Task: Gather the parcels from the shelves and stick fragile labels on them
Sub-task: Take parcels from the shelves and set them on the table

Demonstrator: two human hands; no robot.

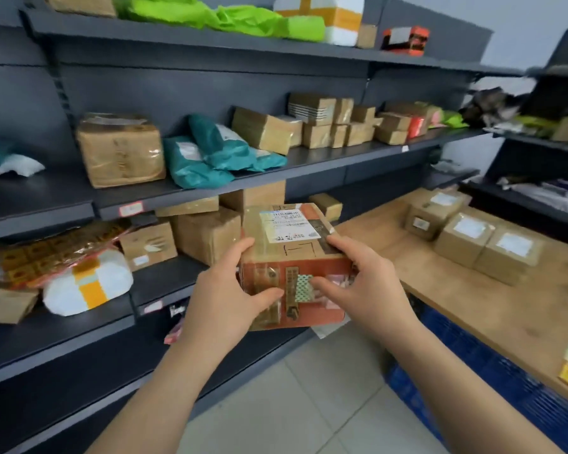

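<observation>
A: What takes up most of the view?

B: Dark grey shelves [335,158] run along the left and back, loaded with parcels. To the right stands a wooden table [473,309].

A: What sits on the shelves?

B: On the middle level there is a big tape-wrapped carton [120,150], with teal mailer bags [210,155] just beside it and small brown boxes further along. One level down lies a white foam box [89,285] banded with orange tape.

A: And on the table?

B: Three brown boxes [473,237] stand close together near its far end, each with a pale label on top.

A: Where is the parcel being handled?

B: The parcel [289,253], brown and orange, is held in the air in front of the lower shelves, left of the table.

A: How is it held?

B: The left hand [223,290] grips its left side and the right hand [364,283] its right, fingers on top and thumbs on the near face.

A: Any markings?

B: A white shipping label [289,226] is on top, and a small green patterned sticker [304,288] is on the near face between the thumbs.
</observation>
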